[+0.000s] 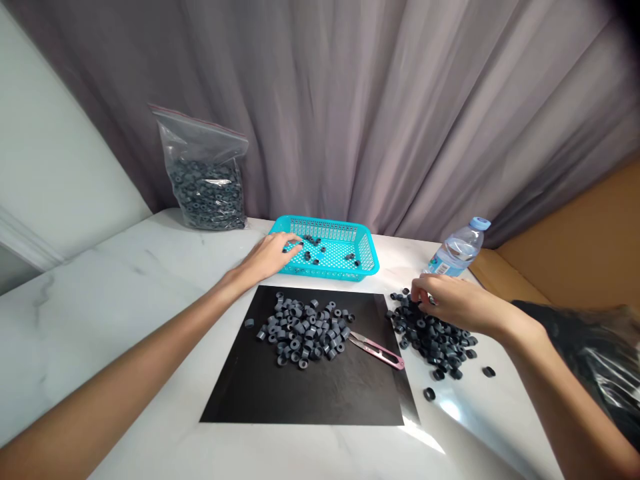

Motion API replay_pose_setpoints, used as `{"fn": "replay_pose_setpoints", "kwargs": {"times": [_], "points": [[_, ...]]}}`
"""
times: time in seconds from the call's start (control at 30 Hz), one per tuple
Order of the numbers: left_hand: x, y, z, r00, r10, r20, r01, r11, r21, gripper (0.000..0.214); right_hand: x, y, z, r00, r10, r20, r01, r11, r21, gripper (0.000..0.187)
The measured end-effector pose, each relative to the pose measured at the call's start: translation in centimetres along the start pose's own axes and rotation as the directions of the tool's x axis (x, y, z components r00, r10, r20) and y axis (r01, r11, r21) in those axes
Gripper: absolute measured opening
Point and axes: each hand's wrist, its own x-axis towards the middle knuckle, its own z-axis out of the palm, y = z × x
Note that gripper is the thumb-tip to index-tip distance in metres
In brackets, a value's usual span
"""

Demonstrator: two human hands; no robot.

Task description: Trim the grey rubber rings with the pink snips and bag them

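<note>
Black rings [441, 343] beneath right hand [453, 300]

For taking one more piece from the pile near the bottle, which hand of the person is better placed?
Probably the right hand: it is at the dark pile, near the bottle. The left hand is farther off, at the left end of the turquoise basket.

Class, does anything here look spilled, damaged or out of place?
Two black rings lie on the table apart from the dark pile, like strays. One grey ring likewise sits left of the grey heap on the mat. No damage shows.
</note>
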Motion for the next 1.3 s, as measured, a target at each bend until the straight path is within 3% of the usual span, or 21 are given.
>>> {"fn": "replay_pose_setpoints", "kwargs": {"times": [0.2,0.3,0.47,0.57,0.8,1.0,1.3], "points": [[-4.2,1.3,-1.2,0.998,0.057,0.02,-0.058,0.997,0.042,0.032,0.9,-3.5,0.5,0.97,-0.221,-0.098,0.232,0.966,0.116,0.014],[-7.2,1.4,-2.1,0.989,0.047,0.139,-0.051,0.998,0.025,0.031,1.9,-6.2,2.0,0.928,-0.329,-0.176,0.364,0.902,0.234,0.014],[-10.3,0.3,-2.3,0.969,-0.005,0.247,0.012,1.0,-0.027,0.038,3.4,-8.3,5.0,0.914,-0.357,-0.192,0.405,0.815,0.415,0.027],[-10.6,-0.2,-2.0,0.969,-0.022,0.245,0.04,0.997,-0.068,0.041,3.6,-8.5,5.8,0.92,-0.335,-0.203,0.392,0.791,0.47,0.027],[-10.9,-0.7,-2.3,0.983,-0.058,0.173,0.078,0.99,-0.115,0.037,3.6,-8.7,5.7,0.935,-0.297,-0.195,0.355,0.765,0.538,0.004],[-11.3,-0.7,-2.4,0.994,-0.078,0.078,0.088,0.988,-0.13,0.033,3.3,-8.2,4.5,0.943,-0.275,-0.185,0.331,0.748,0.575,0.007],[-11.5,-0.7,-1.0,0.995,-0.054,0.081,0.072,0.967,-0.244,0.03,3.0,-8.0,4.7,0.933,-0.32,-0.165,0.355,0.746,0.563,0.004]]}}
